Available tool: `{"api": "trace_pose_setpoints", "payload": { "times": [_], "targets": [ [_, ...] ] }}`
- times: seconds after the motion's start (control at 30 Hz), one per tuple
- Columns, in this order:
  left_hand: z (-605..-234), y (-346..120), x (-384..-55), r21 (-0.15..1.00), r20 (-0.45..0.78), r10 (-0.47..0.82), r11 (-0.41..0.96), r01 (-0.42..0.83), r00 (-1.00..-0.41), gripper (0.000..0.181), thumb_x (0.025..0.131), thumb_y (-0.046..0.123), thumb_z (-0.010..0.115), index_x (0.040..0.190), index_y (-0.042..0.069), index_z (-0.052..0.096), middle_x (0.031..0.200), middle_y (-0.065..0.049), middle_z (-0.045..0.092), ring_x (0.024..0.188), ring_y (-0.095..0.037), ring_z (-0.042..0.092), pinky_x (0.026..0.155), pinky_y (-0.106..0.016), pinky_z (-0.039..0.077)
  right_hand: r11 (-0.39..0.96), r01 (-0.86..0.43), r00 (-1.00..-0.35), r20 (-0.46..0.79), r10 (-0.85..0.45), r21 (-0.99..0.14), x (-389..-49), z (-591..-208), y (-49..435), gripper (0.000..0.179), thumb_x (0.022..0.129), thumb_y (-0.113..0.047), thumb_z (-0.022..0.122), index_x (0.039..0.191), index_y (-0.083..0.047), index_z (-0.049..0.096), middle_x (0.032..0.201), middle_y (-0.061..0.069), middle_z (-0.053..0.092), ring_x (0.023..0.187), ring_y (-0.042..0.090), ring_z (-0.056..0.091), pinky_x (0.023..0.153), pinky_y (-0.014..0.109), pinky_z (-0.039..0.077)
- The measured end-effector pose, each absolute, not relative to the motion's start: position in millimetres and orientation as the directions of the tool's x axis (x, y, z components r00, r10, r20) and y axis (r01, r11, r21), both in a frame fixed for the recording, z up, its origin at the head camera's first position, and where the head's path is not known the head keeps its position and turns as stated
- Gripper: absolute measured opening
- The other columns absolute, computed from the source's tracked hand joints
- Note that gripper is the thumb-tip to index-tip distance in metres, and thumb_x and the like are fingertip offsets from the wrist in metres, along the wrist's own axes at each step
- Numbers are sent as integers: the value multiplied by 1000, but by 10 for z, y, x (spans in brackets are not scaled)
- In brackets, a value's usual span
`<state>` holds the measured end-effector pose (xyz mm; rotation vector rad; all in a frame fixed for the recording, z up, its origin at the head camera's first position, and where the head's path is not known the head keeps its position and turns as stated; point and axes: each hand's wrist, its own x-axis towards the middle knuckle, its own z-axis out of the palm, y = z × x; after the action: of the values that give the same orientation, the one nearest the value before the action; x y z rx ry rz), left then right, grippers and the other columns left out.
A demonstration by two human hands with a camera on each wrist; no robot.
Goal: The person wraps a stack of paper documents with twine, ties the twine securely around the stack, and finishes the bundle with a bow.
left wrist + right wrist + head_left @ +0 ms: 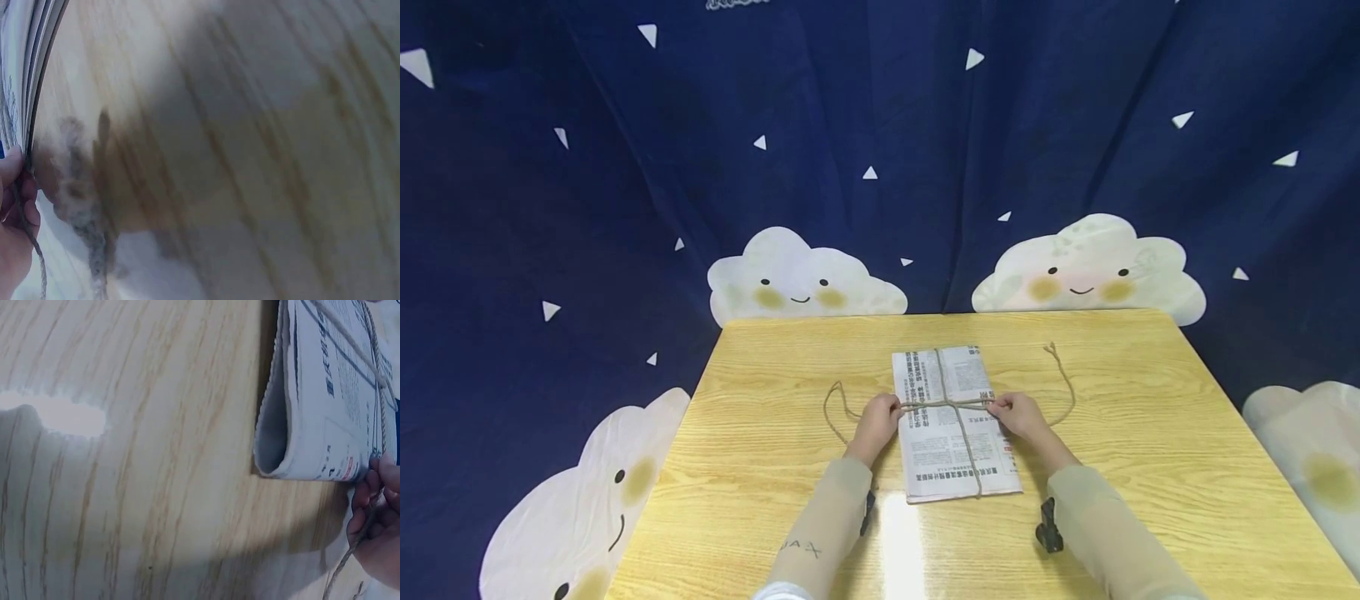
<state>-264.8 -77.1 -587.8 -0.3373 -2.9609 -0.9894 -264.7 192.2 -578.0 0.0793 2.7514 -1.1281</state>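
Observation:
A folded stack of newspaper [925,458] lies on the wooden table, with twine [966,446] running lengthwise over it and crossing near its middle. At the paper's left edge my left hand [878,421] pinches the crosswise twine between thumb and fingers. My right hand [1024,417] pinches the other side of it at the right edge. Between the hands the twine runs straight across the paper. In the right wrist view the twine [337,572] trails out below the curled fingers; the left wrist view shows twine [42,275] hanging from the left hand [15,212] too.
Loose twine ends curve over the table [760,400], one loop [826,408] left of the left hand and one tail [1070,387] right of the right hand. Behind the table hangs a dark blue curtain [820,192] with clouds. Dark straps [1049,527] sit at the wrists.

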Motion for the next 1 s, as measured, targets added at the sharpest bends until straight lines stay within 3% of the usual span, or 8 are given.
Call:
{"api": "trace_pose_setpoints", "payload": {
  "times": [0.23, 0.4, 0.5, 0.6, 0.73, 0.83, 1.0],
  "targets": [
    [-5863, -775, -2645, 558, 118, 198, 798, 229, -973, 8, 85, 7, 63, 79, 3, 64, 80, -3, 55, 74, -17, 55, 66, -27, 50, 684, 170, -983, -175, 63, -709, -2633, -5734, 1911, 23, 85, -18, 62, 82, 4, 66, 69, 8, 60, 60, 16, 51, 50, 23, 41],
    [-5872, -761, -2635, 549, 145, 206, 797, 252, -968, 6, 83, 5, 64, 77, 3, 62, 85, -4, 57, 81, -19, 57, 73, -28, 51, 674, 153, -988, -96, 122, -723, -2582, -5732, 1872, 19, 83, -15, 65, 80, 4, 67, 69, 10, 63, 60, 19, 54, 52, 26, 45],
    [-5879, -750, -2621, 555, 160, 211, 789, 264, -964, 7, 82, 2, 65, 76, 3, 62, 82, -3, 57, 79, -18, 58, 72, -26, 51, 706, 108, -989, -3, 149, -700, -2548, -5760, 1859, 16, 80, -16, 69, 81, 1, 70, 74, 12, 66, 68, 24, 57, 65, 34, 44],
    [-5889, -741, -2609, 570, 179, 194, 779, 262, -965, 7, 80, 0, 66, 74, 3, 63, 77, -2, 57, 75, -17, 58, 68, -24, 51, 768, 52, -982, 108, 157, -639, -2516, -5803, 1847, 14, 77, -17, 73, 81, -4, 72, 83, 12, 64, 80, 31, 54, 78, 46, 35],
    [-5887, -731, -2589, 624, 161, 140, 752, 211, -977, 3, 78, 0, 67, 76, 3, 67, 78, -4, 62, 75, -17, 60, 67, -24, 52, 793, 13, -975, 169, 146, -609, -2477, -5842, 1826, 13, 76, -13, 73, 85, -3, 72, 84, 13, 58, 78, 29, 51, 73, 43, 39],
    [-5883, -727, -2578, 677, 133, 93, 718, 159, -987, 4, 79, 0, 67, 81, 2, 69, 83, -7, 66, 80, -20, 62, 69, -26, 53, 759, 29, -981, 128, 148, -651, -2460, -5845, 1808, 14, 79, -8, 68, 91, 0, 70, 81, 13, 60, 71, 23, 54, 60, 34, 46],
    [-5890, -726, -2569, 714, 144, 63, 684, 148, -988, 11, 80, 0, 65, 90, 2, 71, 90, -9, 67, 87, -22, 63, 75, -27, 53, 715, 86, -982, 62, 178, -694, -2454, -5839, 1791, 18, 84, -10, 62, 97, 1, 68, 79, 12, 65, 66, 20, 56, 56, 29, 46]
  ]
}}
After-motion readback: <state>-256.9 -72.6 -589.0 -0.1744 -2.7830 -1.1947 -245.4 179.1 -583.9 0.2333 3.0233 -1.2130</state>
